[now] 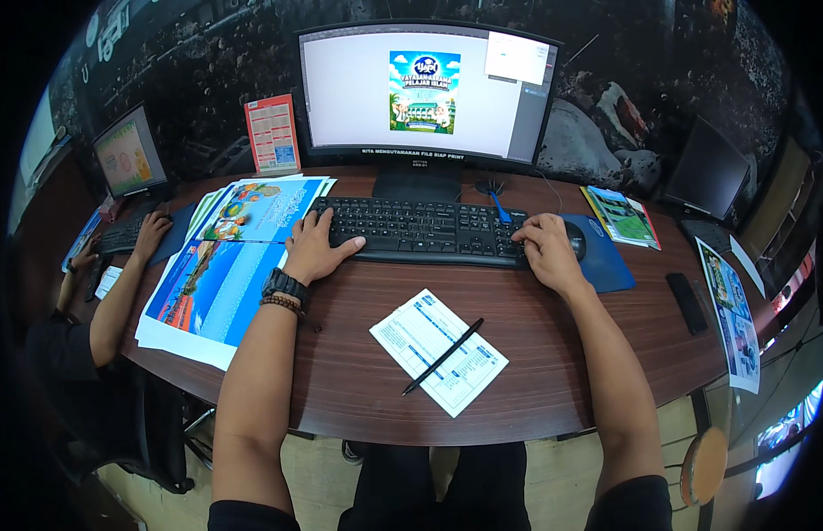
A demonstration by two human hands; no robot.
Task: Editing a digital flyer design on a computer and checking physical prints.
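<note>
My left hand (316, 251) rests at the left end of the black keyboard (416, 232), thumb and fingers spread over the keys, holding nothing. Over the number keys at the other end, my right hand (550, 251) is bent with its fingertips on or just above the keys, and I see nothing in it. Right beside it a black mouse (575, 237) lies on a blue mouse pad (610, 272). Behind the keyboard stands a wide monitor (349, 88), showing a colourful poster design and a small pale window at its upper right.
A printed form (469, 376) with a black pen (429, 370) across it lies between my forearms. Large printed sheets (226, 288) and a red-framed calendar (273, 134) are at left. A black phone (687, 303) lies at right. Another person's hand (153, 232) is by a second keyboard.
</note>
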